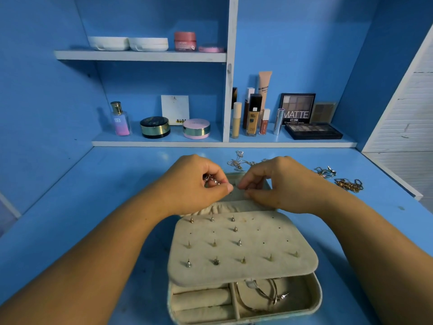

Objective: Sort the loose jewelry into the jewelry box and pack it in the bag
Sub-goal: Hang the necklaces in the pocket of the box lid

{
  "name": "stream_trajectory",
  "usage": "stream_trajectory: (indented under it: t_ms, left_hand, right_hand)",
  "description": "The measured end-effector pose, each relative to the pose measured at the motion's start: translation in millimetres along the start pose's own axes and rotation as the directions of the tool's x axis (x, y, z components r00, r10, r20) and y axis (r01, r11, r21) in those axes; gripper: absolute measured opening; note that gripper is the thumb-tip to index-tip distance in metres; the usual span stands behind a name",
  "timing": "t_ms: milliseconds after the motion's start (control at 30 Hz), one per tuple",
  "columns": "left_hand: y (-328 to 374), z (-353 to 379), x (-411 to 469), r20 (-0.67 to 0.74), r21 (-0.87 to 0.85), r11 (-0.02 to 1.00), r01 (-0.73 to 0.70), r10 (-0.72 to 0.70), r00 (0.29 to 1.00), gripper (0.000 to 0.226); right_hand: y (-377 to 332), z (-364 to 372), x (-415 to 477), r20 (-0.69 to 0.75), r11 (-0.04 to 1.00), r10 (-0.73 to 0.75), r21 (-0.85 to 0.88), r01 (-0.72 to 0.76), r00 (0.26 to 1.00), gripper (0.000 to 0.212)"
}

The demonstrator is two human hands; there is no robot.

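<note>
A beige jewelry box lies open on the blue desk, its padded flap studded with several earring backs. Silver bracelets rest in the near compartment beside ring rolls. My left hand holds a bunched silver chain over the box's far lid section. My right hand pinches something small at that lid, and I cannot make out what it is. Loose silver necklaces lie just behind my hands. More jewelry sits to the right: silver pieces and a gold chain. No bag is visible.
Shelves at the back carry cosmetics: a perfume bottle, round compacts, foundation bottles and eyeshadow palettes. The desk's right edge runs close to the gold chain. White slatted panel stands at far right.
</note>
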State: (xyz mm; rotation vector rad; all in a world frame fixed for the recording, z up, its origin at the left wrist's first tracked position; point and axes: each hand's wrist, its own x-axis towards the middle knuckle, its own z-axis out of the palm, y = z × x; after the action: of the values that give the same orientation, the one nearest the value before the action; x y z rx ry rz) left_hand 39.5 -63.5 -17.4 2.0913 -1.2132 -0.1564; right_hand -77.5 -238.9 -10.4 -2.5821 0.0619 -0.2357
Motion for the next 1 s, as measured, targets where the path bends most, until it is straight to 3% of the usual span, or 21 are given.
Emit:
stream_trajectory:
  t_ms: [400,667,833,1000]
  left_hand:
    - [-4,0,1,-0.048,0.126,0.992,0.013,-0.007,0.999,0.010]
    - [-5,-2,2,-0.058,0.052,0.993,0.107,-0.104,0.993,0.015]
    - [-1,-1,0,-0.010,-0.030,0.995,0.093,-0.093,0.996,0.017]
    - [0,-3,-2,0.052,-0.057,0.992,0.114,-0.111,0.992,0.020]
  right_hand:
    - [-5,-13,-8,0.130,0.974,-0.012,0.226,-0.018,0.992,0.010]
    - [-7,-19,-13,0.204,0.903,-0.085,0.429,-0.011,0.975,0.017]
    - [1,-14,-8,0.156,0.930,-0.056,0.366,-0.005,0.986,0.026]
    - [10,-10,-3,-0.011,0.995,0.004,0.098,-0.003,1.000,0.037]
